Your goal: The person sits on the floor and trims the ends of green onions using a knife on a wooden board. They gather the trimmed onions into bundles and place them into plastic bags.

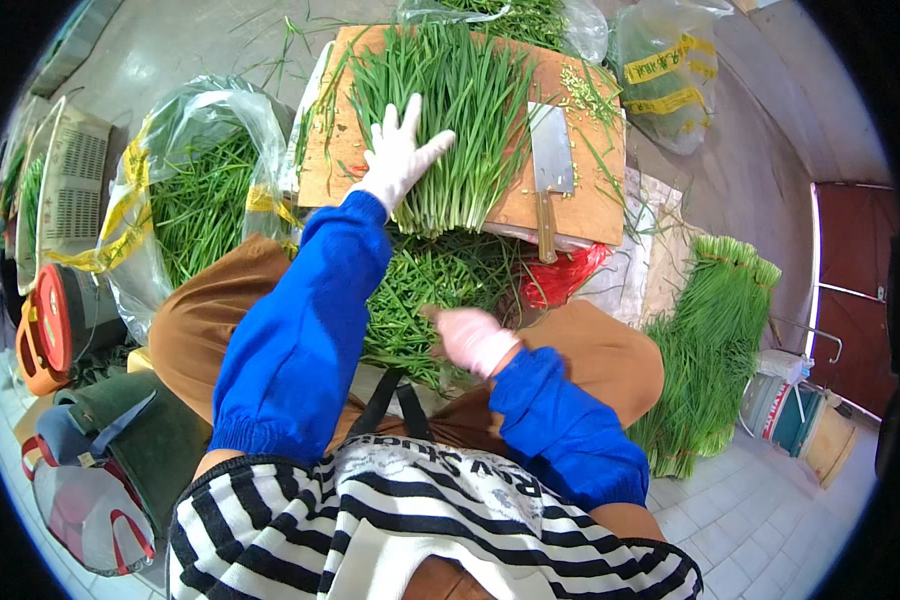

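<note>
My left hand, in a white glove, lies with fingers spread on the left side of a thick layer of Chinese chives. The chives rest on a wooden cutting board, their pale stem ends towards me. To their right lies a cleaver, its wooden handle jutting past the board's near edge. Lower down, my right hand, gloved and blurred, is over a heap of loose chives between my knees. Whether its fingers hold anything cannot be made out.
A clear plastic bag of loose chives stands left of the board. Tied chive bundles are stacked at right. A red plastic bag sits under the cleaver handle. Chopped bits lie at the board's far right; another bag stands beyond.
</note>
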